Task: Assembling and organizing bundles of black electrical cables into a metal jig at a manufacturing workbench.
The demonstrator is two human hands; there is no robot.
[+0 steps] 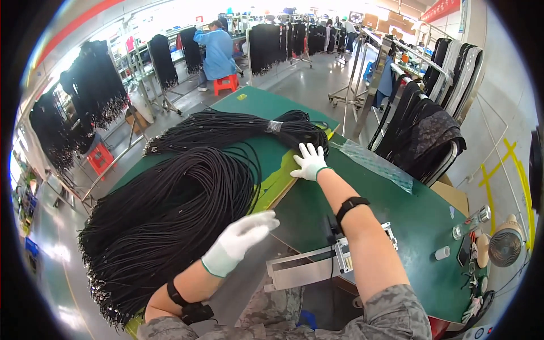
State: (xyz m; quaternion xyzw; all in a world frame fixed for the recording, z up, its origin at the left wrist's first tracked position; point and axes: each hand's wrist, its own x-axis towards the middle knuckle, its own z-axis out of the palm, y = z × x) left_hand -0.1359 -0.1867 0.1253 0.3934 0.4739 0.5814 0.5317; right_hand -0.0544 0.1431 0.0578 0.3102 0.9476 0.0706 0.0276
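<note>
My left hand (239,240), in a white glove with a green cuff, hovers beside the near heap of black cables (170,209). Its fingers are stretched out with nothing in them. My right hand (309,162), gloved the same way, lies with fingers spread at the yellow-taped edge (277,184) of the green table. Its fingertips reach the looped end of a second black cable bundle (221,126), which is tied with a clear band (274,126). Silvery ends of the near heap hang over the table's left side.
A metal fixture (306,266) sits at the table's near edge. Clear plastic bags (377,164) lie on the right-hand green table (391,221). Farther right are a glass bottle (471,222) and a small fan (505,245). Racks of hanging black cables (93,85) and a seated person (218,51) are beyond.
</note>
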